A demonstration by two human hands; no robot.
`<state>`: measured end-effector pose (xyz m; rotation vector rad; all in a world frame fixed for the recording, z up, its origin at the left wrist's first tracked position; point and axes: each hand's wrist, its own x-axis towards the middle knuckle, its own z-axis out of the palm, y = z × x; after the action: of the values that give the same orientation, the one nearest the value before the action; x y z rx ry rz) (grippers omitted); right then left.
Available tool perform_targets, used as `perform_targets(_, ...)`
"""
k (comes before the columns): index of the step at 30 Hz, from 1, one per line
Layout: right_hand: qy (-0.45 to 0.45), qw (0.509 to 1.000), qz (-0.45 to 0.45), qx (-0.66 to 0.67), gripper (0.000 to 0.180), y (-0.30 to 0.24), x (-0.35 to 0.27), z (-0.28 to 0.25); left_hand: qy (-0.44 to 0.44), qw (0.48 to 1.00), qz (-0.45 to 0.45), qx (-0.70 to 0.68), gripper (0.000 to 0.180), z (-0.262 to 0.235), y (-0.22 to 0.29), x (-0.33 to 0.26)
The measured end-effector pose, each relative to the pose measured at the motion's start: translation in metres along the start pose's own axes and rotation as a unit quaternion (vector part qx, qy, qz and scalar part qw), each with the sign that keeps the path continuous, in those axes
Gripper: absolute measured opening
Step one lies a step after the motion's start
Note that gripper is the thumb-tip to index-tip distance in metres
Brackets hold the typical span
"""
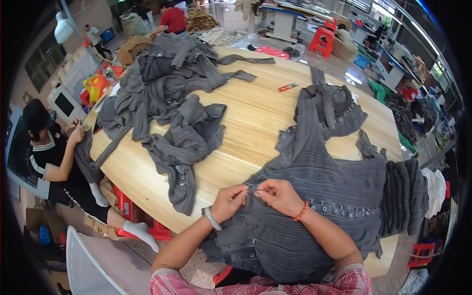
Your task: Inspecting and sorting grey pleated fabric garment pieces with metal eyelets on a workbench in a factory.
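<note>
Grey garment [319, 196] edge pinched between fingers of left hand [228, 201], right hand [280, 195].

This is a clothes workshop. A big wooden worktop [255, 123] is covered with heaps of grey clothes [167, 83]. Another person [54, 152] sits at its side working on cloth. More tables [285, 19], red stools [323, 40] and piles of fabric [403, 113] fill the room behind.
</note>
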<state>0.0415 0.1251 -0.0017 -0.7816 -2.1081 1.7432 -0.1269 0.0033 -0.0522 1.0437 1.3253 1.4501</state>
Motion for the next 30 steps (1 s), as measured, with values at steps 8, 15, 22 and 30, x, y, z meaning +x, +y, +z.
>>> perform_targets(8, -0.024, 0.994, 0.073, 0.077, 0.020, 0.001, 0.001, -0.004, 0.000, 0.995, 0.026, 0.097, 0.020, -0.002, 0.003, 0.000)
perform_targets(15, -0.041, 0.992, 0.087, 0.082, 0.016, 0.000, 0.005, -0.007, -0.028, 0.960, 0.140, 0.241, 0.015, -0.005, 0.011, 0.003)
perform_targets(22, -0.041, 0.998, 0.020, 0.047, 0.012, 0.005, 0.001, -0.008, -0.019, 0.992, -0.112, -0.051, 0.025, 0.003, 0.004, 0.007)
perform_targets(30, -0.039, 0.999, -0.008, 0.028, 0.020, 0.006, 0.008, -0.008, -0.019, 0.995, -0.086, -0.043, 0.014, 0.000, 0.001, 0.004)
